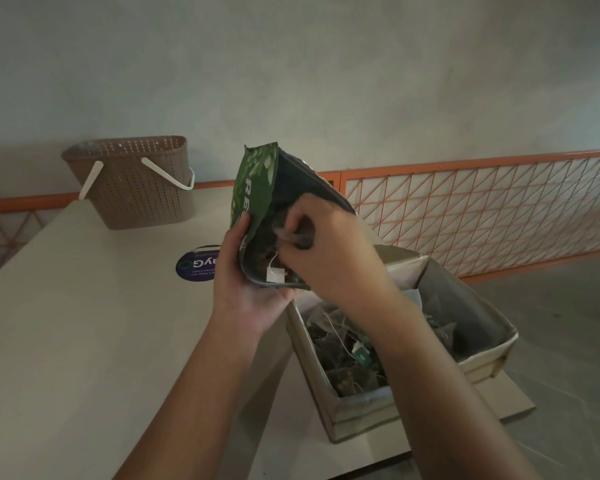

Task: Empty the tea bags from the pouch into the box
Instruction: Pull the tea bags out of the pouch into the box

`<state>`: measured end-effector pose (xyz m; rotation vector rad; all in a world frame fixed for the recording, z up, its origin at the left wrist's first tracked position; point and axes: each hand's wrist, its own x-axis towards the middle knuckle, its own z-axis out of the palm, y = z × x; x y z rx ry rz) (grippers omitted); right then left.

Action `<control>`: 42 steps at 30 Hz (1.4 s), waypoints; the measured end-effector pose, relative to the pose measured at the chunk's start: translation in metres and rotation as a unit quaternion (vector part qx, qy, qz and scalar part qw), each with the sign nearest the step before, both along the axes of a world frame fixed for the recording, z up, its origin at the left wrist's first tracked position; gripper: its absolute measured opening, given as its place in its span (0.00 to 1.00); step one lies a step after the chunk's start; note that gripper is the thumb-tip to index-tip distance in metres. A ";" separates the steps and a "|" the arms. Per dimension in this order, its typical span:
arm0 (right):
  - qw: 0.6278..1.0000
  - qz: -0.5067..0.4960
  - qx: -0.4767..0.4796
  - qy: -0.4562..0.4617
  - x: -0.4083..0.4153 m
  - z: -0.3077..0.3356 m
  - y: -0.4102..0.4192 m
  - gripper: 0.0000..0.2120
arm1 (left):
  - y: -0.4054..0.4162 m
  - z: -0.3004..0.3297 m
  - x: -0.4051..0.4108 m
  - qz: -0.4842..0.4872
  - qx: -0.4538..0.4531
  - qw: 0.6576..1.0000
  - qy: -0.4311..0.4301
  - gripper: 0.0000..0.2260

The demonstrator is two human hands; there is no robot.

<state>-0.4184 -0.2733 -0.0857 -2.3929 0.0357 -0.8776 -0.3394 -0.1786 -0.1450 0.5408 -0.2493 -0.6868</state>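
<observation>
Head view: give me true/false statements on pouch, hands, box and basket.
1. The left hand holds the green pouch from below. True.
2. The right hand rests flat on the table. False: its fingers reach into the pouch's open mouth.
3. The box is empty. False: tea bags lie inside.
4. The brown basket stands at the far end of the table. True.
5. The pouch is held above the basket. False: it is near the box.

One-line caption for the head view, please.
Left hand holds the green pouch over the box while right hand pulls tea bags out.
</observation>
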 end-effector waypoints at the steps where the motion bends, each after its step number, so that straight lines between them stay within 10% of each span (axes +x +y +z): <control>1: 0.999 0.008 0.043 -0.015 -0.006 0.003 -0.004 0.06 | -0.001 0.000 0.000 0.003 0.002 1.000 -0.001 0.18; 9: 0.960 0.020 0.271 -0.065 -0.053 0.006 -0.038 0.21 | -0.001 -0.003 0.007 -0.021 -0.004 1.000 0.005 0.23; 24: 0.985 -0.133 0.092 0.057 -0.058 -0.048 -0.042 0.06 | -0.004 0.002 -0.005 -0.036 -0.014 0.999 0.038 0.19; 30: 0.987 -0.140 -0.022 -0.082 -0.046 -0.035 -0.016 0.08 | -0.006 0.004 -0.006 -0.018 -0.022 0.999 0.035 0.24; 42: 0.952 -0.241 -0.189 0.009 -0.011 -0.036 0.017 0.21 | -0.003 0.005 -0.009 -0.004 0.009 1.000 -0.004 0.21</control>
